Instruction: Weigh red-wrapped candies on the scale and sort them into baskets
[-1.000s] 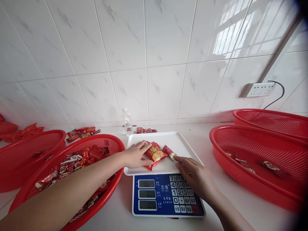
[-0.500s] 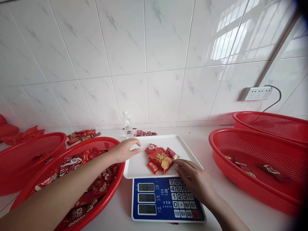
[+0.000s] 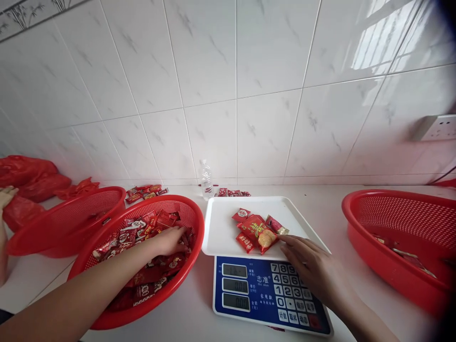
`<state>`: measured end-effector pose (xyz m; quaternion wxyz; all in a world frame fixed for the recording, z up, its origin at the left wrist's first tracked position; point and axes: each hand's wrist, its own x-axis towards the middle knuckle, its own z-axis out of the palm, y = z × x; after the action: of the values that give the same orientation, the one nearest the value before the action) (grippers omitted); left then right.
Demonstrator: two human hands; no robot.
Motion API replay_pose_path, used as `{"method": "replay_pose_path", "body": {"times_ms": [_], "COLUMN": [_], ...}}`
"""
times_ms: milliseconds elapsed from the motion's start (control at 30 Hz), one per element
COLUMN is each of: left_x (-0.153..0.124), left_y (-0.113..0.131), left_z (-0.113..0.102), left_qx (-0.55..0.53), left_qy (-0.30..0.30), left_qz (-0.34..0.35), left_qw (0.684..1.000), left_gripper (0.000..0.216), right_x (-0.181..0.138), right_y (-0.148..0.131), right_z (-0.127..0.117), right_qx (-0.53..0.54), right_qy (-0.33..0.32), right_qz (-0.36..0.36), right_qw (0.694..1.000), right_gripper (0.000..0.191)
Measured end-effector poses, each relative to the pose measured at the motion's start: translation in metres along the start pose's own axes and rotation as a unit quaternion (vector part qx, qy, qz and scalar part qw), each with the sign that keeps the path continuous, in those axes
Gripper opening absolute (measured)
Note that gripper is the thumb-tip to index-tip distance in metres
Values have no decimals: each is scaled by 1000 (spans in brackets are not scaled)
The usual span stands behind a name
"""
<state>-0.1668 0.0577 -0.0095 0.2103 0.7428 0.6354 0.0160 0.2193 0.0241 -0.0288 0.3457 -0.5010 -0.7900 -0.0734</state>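
Observation:
My left hand (image 3: 172,242) reaches into a red oval basket (image 3: 198,237) full of red snack packets (image 3: 138,232). Its fingers bend down among the packets, thumb and fingers apart; the fingertips are partly hidden, and no packet shows in its grip. My right hand (image 3: 309,263) is open with fingers stretched out, over the front right edge of a white tray (image 3: 221,223). Its fingertips lie beside a large red biscuit packet (image 3: 254,227), perhaps touching it. Several smaller packets surround that one. Beneath the tray's front is a blue scale panel (image 3: 261,289) with three displays and a keypad.
Another red basket (image 3: 359,237) with a few packets stands at right, and one (image 3: 71,223) at far left. Behind are a clear bottle (image 3: 205,179) and loose packets (image 3: 146,192). Red bags (image 3: 32,175) lie at far left, near another person's hand (image 3: 6,195). A tiled wall closes the back.
My left hand has moved from above the tray leftwards into the full basket. My right hand stays by the biscuit packet. The view has swung left, bringing another person's hand into sight.

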Motion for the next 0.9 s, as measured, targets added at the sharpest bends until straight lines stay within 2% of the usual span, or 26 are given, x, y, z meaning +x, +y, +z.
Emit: {"method": "replay_pose_path", "body": {"times_ms": [100, 200, 333, 500, 600, 700, 900], "left_x": [6, 9, 12, 24, 32, 35, 24], "left_y": [6, 5, -6, -8, -3, -1, -5], "left_z": [0, -10, -23, -10, -2, -4, -13], "left_qx": [-50, -74, -68, -19, 11, 24, -6], "left_qy": [4, 2, 24, 20, 28, 25, 2], "left_qz": [2, -9, -47, -86, -84, -74, -55], "left_qw": [999, 997, 996, 996, 996, 997, 998], "left_gripper": [38, 27, 34, 31, 26, 20, 32], "right_x": [1, 2, 2, 2, 2, 2, 3], "right_y": [-1, -1, -2, -3, -3, -4, -6], "right_z": [-1, -1, -2, -3, -2, -3, -5], "right_qx": [-4, -3, -3, -4, -4, -4, 5], "right_qy": [2, 4, 7, 11, 16, 10, -7], "right_qz": [-1, -4, -9, -11, -17, -12, -7], "right_qw": [1000, 1000, 1000, 1000, 1000, 1000, 1000], "right_gripper": [32, 31, 31, 30, 31, 30, 29]}}
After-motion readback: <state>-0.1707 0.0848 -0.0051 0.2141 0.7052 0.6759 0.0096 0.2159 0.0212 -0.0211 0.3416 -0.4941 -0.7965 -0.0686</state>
